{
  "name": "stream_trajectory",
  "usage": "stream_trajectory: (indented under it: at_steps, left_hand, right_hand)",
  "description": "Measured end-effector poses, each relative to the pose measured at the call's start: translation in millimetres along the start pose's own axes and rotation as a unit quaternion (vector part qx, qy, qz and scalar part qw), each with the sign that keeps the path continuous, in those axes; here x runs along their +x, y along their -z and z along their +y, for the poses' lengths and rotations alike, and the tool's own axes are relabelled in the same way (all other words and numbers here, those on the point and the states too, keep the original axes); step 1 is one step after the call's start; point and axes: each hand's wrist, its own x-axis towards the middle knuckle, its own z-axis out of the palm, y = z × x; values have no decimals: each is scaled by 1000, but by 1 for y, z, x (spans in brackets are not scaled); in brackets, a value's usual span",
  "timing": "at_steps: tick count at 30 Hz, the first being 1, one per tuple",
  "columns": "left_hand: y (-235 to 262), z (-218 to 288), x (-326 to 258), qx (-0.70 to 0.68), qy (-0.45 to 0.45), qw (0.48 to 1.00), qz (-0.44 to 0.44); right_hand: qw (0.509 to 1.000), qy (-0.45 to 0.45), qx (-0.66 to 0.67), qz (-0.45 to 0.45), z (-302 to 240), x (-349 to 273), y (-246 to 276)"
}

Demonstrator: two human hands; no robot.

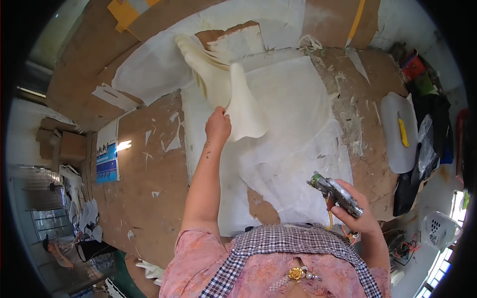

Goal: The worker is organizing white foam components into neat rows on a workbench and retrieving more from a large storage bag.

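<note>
My left hand (218, 124) reaches far forward and is closed on the near edge of a curved cream foam sheet (243, 107). The sheet hangs in soft folds, and its far part shows several thin stacked layers leaning toward the upright back panel. A white paper sheet (293, 129) covers the table beneath it. In my right hand (365, 211), close to my body on the right, is a metal spray gun (339, 193) with a green ring at its nozzle, pointing up and left. A yellow hose (329, 218) runs down from the gun.
Scuffed brown cardboard (149, 184) with dried glue scraps surrounds the paper. To the right lie a translucent plastic tray (395, 134), a yellow cutter knife (402, 130) and dark bags (430, 124). Cardboard and white paper line the back panel (149, 69). Another person (62, 253) sits far left.
</note>
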Motion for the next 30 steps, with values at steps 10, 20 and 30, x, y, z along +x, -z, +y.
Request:
stream_trajectory:
  at_steps: [10,20,30]
  left_hand:
    - [-31,-35,-52,-90,34,993,71]
    - [-67,-59,-56,-150,141,979,-2]
    - [-49,-96,-116,-414,206,875,-145]
  right_hand:
    - [983,127,36,126,-38,-11,-6]
    - [992,89,-73,51,-27,-12,2]
    - [991,72,-101,58,-31,25,9]
